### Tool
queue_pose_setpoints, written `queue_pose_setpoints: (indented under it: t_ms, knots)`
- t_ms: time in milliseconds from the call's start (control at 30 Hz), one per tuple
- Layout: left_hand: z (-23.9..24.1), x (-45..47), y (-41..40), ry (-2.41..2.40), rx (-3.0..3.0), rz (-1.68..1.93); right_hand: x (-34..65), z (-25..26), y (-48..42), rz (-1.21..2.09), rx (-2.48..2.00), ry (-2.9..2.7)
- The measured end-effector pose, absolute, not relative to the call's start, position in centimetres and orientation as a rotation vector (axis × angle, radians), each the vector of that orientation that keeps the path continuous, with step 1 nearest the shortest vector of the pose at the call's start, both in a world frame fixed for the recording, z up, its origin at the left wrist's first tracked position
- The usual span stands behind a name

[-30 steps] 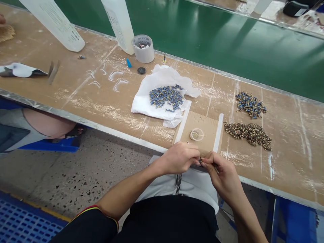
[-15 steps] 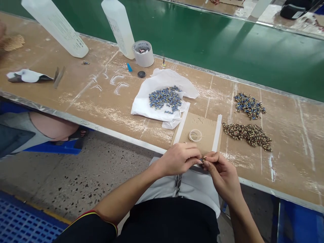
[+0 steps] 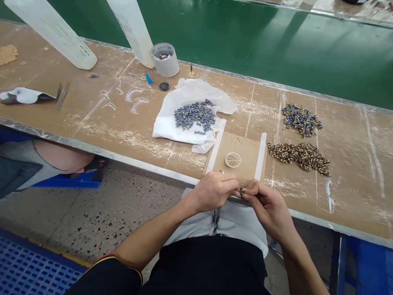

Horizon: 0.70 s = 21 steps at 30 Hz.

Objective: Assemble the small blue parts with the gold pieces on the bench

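Observation:
My left hand [image 3: 215, 190] and my right hand [image 3: 268, 205] meet fingertip to fingertip at the table's front edge. Both pinch a tiny blue and gold-brown piece [image 3: 242, 192], mostly covered by the fingers. Just beyond them lies a cardboard square [image 3: 248, 149] with white tape along its sides. On it sits a small round clear dish [image 3: 232, 159] with a thin stick lying across it. Small blue-and-yellow parts [image 3: 194, 116] are heaped on white paper [image 3: 166, 127] to the left. Off to the right are a pile of dark brown-and-yellow curled parts [image 3: 297, 157] and a pile of blue-and-brown pieces [image 3: 301, 119].
Two large translucent bottles [image 3: 66, 43] [image 3: 135, 35] stand at the back left, beside a tape roll [image 3: 166, 61] with scraps inside. Nearby are a blue cone-shaped cap [image 3: 148, 78], a black round lid [image 3: 164, 86] and a tiny figurine [image 3: 191, 69]. Another person's leg [image 3: 58, 157] shows at left.
The view has shifted slightly, so the table's things sit a little higher and mostly further left. Both hands keep their pinch on the small piece.

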<state>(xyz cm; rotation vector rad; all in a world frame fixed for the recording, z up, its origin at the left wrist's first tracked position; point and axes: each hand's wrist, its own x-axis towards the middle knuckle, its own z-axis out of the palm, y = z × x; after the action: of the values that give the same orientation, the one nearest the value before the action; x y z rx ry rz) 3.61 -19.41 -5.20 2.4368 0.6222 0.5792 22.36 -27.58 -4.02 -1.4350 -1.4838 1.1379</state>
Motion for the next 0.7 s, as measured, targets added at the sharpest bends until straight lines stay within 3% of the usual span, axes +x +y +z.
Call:
queue_pose_setpoints:
  t_ms: [333,700]
  knots:
    - [-4.9,3.7,-19.2,0.616,2.300,0.607,20.3,-3.9,-28.0,0.959,-1.523,-1.383]
    - [-4.8,3.0,-18.9,0.547,2.250,0.577,21.2,-3.8,-27.6,1.137,-1.460,-1.449]
